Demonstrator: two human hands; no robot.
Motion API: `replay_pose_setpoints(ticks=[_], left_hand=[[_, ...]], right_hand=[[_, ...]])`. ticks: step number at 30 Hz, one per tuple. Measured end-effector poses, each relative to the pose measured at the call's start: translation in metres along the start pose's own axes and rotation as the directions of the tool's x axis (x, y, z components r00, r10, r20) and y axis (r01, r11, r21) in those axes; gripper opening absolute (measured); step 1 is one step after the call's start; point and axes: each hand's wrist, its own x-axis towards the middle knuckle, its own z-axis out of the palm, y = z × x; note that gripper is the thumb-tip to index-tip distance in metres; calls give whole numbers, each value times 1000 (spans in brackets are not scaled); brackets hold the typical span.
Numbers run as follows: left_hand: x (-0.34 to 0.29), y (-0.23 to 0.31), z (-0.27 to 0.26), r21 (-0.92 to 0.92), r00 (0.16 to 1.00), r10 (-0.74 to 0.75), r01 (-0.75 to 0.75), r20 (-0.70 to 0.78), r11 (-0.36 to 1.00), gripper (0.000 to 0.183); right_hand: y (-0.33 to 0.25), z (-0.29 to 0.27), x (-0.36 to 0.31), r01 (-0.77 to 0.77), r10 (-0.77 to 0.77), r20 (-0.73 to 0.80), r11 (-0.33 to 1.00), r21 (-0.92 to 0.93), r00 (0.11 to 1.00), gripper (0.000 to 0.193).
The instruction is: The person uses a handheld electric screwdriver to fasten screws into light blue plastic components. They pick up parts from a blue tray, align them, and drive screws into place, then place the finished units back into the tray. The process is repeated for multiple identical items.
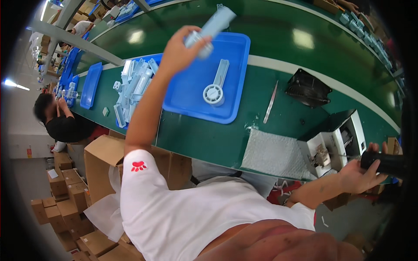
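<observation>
My left hand (180, 51) is raised over the blue tray (180, 98), closed around a pale blue plastic housing (217, 21) with a round end and a long handle; it is slightly blurred. A similar housing (214, 94) lies in the tray, its round slotted end toward me. Off at the right, my right hand (359, 176) grips a black electric screwdriver (383, 164). A thin shaft runs from the tool toward an open white box (333, 145) holding small metal parts. Some of the fingers are hidden behind the tool.
Many pale blue housings (134, 87) are heaped left of the tray. Tweezers (271, 102), a black fan (308, 88) and bubble wrap (274, 152) lie on the green bench. Another person (65, 119) sits at the left. Cardboard boxes (102, 152) stand below, and a green conveyor (270, 30) runs beyond.
</observation>
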Motion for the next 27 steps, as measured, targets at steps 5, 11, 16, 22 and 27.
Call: replay_pose_setpoints(ticks=[5, 11, 16, 22, 27], left_hand=[[154, -140, 1, 364, 919, -124, 268, -373, 892, 80], [208, -201, 41, 417, 808, -409, 575, -424, 704, 98], [197, -130, 74, 736, 794, 373, 133, -481, 664, 102], [117, 16, 39, 472, 781, 615, -505, -106, 722, 68], [19, -11, 48, 196, 979, 201, -206, 44, 959, 82]], right_hand=[[9, -1, -8, -13, 33, 120, 986, -165, 992, 52], [10, -11, -12, -49, 84, 168, 978, -205, 982, 61], [12, -14, -9, -7, 53, 205, 976, -217, 977, 62], [5, -12, -14, 6, 39, 206, 977, -212, 978, 39], [1, -11, -21, -44, 79, 173, 979, -198, 982, 55]])
